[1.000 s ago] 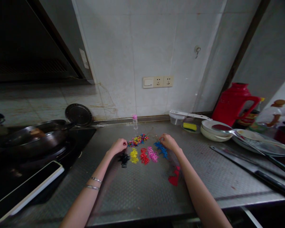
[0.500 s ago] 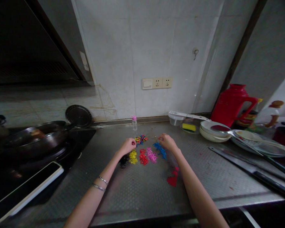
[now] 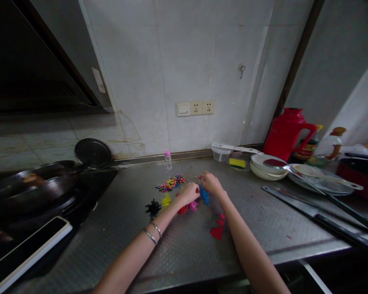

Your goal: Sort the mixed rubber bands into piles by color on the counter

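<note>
My left hand [image 3: 189, 193] is pinched over the red pile [image 3: 182, 210] and pink pile [image 3: 193, 206], near the blue pile; whatever is between its fingertips is too small to make out. Close beside it, my right hand [image 3: 211, 183] hangs above the blue pile [image 3: 204, 196] with thumb and finger together, its contents also unclear. The piles look like tiny rubber bands. A mixed-colour pile [image 3: 171, 183] lies behind, with a yellow pile [image 3: 166, 200] and a black pile [image 3: 153, 208] to the left. A red bag [image 3: 217, 228], apparently partly clear, lies by my right forearm.
Behind the piles stands a small clear bottle [image 3: 168, 161] with a pink cap. Toward the right are a yellow sponge [image 3: 237, 163], stacked bowls [image 3: 266, 173], a long knife [image 3: 294, 204] and a red thermos [image 3: 283, 134]. A pan [image 3: 46, 190] sits on the stove at left.
My left hand has moved right, from beside the mixed pile to the pink and blue piles, uncovering the black and mixed piles. My right hand stays near the blue pile. The view has shifted slightly.
</note>
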`<control>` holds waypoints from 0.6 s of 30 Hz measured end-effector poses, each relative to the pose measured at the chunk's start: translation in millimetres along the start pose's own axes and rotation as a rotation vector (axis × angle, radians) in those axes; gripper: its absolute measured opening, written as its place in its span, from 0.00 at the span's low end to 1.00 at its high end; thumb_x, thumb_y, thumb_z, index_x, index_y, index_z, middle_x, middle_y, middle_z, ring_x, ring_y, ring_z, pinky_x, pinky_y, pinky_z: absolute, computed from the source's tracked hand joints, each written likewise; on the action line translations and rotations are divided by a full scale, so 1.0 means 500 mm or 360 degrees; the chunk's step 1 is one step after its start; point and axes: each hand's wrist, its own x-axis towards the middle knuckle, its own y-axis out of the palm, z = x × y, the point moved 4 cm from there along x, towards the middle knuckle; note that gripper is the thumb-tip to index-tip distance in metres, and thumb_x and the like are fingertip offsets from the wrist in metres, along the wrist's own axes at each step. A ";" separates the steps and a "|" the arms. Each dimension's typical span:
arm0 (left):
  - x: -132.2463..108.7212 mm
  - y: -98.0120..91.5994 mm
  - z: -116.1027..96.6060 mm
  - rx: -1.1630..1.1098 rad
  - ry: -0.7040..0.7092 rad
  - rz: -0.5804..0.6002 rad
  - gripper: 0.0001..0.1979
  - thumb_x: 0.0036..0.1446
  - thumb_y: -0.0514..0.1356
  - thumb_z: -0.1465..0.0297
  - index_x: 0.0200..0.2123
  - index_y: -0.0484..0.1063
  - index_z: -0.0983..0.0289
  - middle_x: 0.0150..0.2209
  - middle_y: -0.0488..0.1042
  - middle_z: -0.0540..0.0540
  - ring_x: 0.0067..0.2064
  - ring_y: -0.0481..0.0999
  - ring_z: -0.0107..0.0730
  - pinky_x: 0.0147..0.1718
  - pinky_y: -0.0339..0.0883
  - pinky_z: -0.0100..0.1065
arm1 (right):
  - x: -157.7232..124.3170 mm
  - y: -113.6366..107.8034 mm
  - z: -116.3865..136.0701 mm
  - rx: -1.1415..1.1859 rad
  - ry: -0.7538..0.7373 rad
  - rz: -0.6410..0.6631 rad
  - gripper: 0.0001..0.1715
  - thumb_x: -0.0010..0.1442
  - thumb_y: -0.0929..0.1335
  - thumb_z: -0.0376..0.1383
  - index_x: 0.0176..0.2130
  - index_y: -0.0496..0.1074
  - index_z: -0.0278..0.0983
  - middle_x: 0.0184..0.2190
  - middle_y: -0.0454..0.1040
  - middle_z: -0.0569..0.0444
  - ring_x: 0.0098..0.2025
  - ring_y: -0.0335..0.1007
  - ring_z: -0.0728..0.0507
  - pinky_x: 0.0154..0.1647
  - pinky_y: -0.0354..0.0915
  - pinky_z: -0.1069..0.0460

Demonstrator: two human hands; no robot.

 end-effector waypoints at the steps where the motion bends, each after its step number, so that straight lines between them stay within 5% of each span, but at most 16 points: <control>1: 0.003 0.003 -0.004 -0.0002 0.0017 -0.0005 0.09 0.46 0.56 0.71 0.30 0.75 0.61 0.31 0.76 0.54 0.33 0.72 0.32 0.33 0.62 0.29 | 0.000 0.000 -0.001 0.0001 0.0001 -0.0004 0.15 0.54 0.60 0.33 0.39 0.72 0.39 0.41 0.69 0.52 0.41 0.65 0.47 0.36 0.56 0.57; 5: 0.004 0.003 0.001 -0.0067 0.0069 -0.0084 0.08 0.47 0.56 0.69 0.30 0.74 0.62 0.30 0.76 0.54 0.32 0.72 0.31 0.32 0.61 0.29 | 0.000 -0.003 -0.001 -0.0001 0.0001 -0.0027 0.15 0.54 0.60 0.33 0.38 0.71 0.39 0.40 0.69 0.52 0.40 0.65 0.48 0.34 0.56 0.57; 9: -0.002 -0.027 0.049 -0.0168 0.0114 -0.0258 0.10 0.49 0.55 0.66 0.29 0.74 0.63 0.28 0.75 0.54 0.29 0.70 0.30 0.30 0.60 0.28 | 0.000 -0.003 -0.001 -0.0016 0.0006 -0.0018 0.14 0.54 0.60 0.33 0.39 0.71 0.39 0.41 0.69 0.52 0.40 0.65 0.48 0.34 0.56 0.58; 13: -0.011 -0.072 0.167 -0.0372 -0.0028 -0.0455 0.15 0.51 0.52 0.63 0.25 0.74 0.66 0.24 0.74 0.54 0.26 0.69 0.28 0.27 0.58 0.28 | -0.001 0.001 0.001 -0.0018 -0.0008 -0.0001 0.14 0.55 0.60 0.34 0.38 0.72 0.39 0.41 0.69 0.52 0.39 0.66 0.48 0.34 0.56 0.58; 18: -0.054 -0.103 0.358 -0.0732 -0.0400 -0.0943 0.15 0.48 0.53 0.62 0.25 0.73 0.68 0.22 0.72 0.54 0.25 0.69 0.30 0.25 0.58 0.28 | -0.001 0.008 0.009 -0.0019 -0.0067 0.0019 0.14 0.55 0.60 0.34 0.38 0.72 0.40 0.40 0.70 0.52 0.40 0.66 0.48 0.36 0.57 0.58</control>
